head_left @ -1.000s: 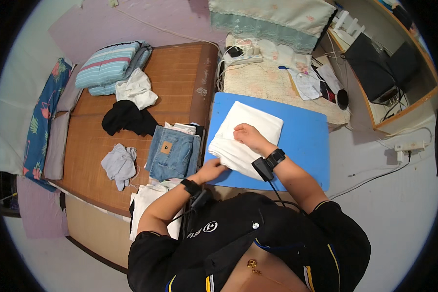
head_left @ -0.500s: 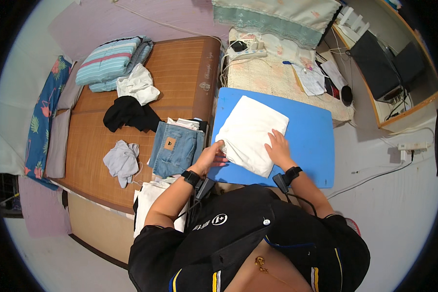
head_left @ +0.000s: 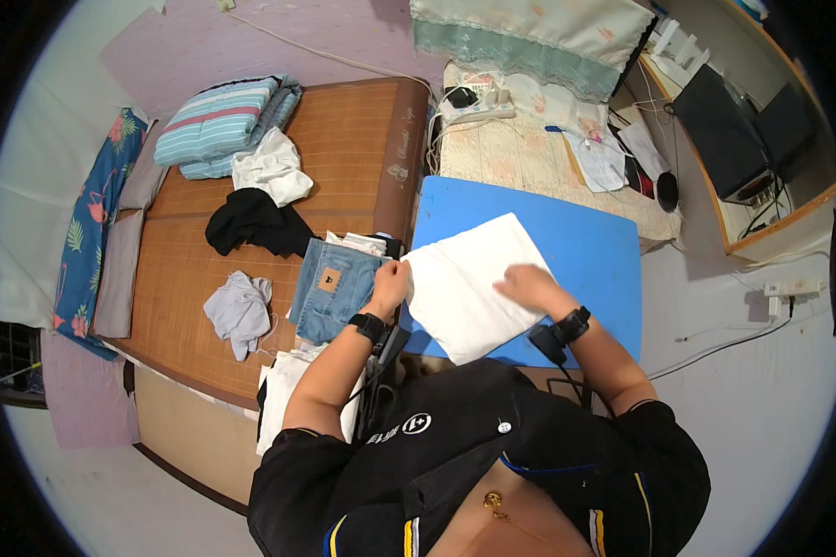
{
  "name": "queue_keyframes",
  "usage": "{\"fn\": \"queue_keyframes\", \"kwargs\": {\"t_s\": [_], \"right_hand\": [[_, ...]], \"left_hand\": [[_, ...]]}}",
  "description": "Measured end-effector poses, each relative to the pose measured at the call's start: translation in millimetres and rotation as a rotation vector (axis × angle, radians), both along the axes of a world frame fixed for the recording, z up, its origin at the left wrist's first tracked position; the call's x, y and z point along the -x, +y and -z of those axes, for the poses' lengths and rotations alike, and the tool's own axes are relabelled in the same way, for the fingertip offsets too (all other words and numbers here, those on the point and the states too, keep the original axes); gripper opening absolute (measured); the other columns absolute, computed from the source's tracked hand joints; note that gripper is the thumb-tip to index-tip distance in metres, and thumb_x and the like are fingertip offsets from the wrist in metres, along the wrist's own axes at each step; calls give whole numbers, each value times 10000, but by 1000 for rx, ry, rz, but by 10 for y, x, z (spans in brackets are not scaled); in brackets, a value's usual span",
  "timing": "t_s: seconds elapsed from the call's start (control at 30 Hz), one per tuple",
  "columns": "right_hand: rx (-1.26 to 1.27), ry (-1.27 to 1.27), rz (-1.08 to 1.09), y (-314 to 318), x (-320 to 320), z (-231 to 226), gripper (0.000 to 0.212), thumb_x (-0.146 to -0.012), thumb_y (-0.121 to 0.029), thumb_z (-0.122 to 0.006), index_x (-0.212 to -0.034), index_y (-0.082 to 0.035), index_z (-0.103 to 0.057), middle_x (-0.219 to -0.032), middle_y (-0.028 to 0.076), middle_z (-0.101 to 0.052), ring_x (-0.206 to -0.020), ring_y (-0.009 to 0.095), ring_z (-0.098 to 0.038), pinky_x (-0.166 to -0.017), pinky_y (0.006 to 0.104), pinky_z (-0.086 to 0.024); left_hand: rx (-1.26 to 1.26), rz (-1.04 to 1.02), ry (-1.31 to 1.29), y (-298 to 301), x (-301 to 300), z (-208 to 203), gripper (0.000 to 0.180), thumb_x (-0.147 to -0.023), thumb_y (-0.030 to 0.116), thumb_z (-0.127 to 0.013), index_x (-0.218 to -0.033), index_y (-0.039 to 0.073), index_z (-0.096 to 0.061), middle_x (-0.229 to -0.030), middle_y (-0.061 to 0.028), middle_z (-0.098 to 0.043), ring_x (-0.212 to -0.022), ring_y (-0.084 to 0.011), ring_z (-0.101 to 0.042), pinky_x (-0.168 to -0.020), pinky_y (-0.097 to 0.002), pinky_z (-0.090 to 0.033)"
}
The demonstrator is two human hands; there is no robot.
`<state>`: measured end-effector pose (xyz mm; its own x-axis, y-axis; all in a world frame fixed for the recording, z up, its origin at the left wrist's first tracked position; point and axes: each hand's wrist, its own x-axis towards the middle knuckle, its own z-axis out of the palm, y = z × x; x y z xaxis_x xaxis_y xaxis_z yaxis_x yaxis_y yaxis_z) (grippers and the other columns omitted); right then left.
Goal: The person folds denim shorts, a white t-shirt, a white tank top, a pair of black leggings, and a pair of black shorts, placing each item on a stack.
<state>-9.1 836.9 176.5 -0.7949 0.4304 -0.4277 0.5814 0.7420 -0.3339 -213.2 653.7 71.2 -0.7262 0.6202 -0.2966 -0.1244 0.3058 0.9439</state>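
A white folded garment [head_left: 469, 302] lies on a blue tabletop [head_left: 590, 260], its front corner hanging close to the near edge. My left hand [head_left: 393, 283] is closed on the garment's left corner. Over the right part of the cloth is my right hand [head_left: 530, 288], its fingers bent and smeared by motion, so their grip cannot be made out. Folded blue jeans [head_left: 344, 297] with a tan patch lie just left of my left hand, on other folded clothes.
Left, a brown mat-covered bed [head_left: 172, 316] bears a grey crumpled garment [head_left: 239, 314], a black one [head_left: 255, 223], a white one [head_left: 274, 169] and a striped quilt [head_left: 218, 121]. Beyond the blue top are a power strip [head_left: 478, 110] and papers [head_left: 596, 162]. White folded clothes [head_left: 293, 385] sit by my left forearm.
The white garment has turned and its near corner has shifted left and toward me. My left hand has closed on its left corner; my right hand has bent its fingers.
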Motion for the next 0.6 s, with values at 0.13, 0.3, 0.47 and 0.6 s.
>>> {"fn": "queue_keyframes", "kwargs": {"t_s": [0.13, 0.3, 0.47, 0.6], "right_hand": [[-174, 422, 278, 541, 315, 285, 478, -795, -398, -552, -1028, 19, -554, -987, 200, -582, -931, 364, -539, -814, 423, -428], [64, 342, 455, 918, 583, 707, 557, -819, -374, -532, -1146, 70, -452, -1138, 275, -492, -1063, 376, -479, -896, 391, -389], [77, 433, 554, 1001, 636, 913, 480, -808, -312, -566, -1119, 50, -510, -1134, 225, -524, -1069, 330, -493, -892, 366, -390], [62, 490, 681, 1129, 498, 1036, 419, -805, -294, -570, -1067, 33, -552, -1090, 211, -554, -1015, 332, -520, -850, 358, -406]], "left_hand": [[66, -39, 148, 95, -30, -190, 330, -874, 288, -492, -740, -9, -546, -671, -26, -531, -612, -93, -452, -539, -249, -375], [11, -58, 259, 190, 66, 167, 381, -888, 315, -456, -796, -42, -552, -659, -50, -540, -625, -119, -474, -574, -289, -404], [205, -18, 548, 96, 90, -130, 355, -891, 265, -399, -766, -29, -553, -793, -254, -578, -774, -424, -543, -659, -460, -423], [249, -221, 520, 9, 284, 36, 365, -888, 260, -407, -795, -51, -575, -748, -249, -578, -725, -392, -566, -640, -429, -421]]}}
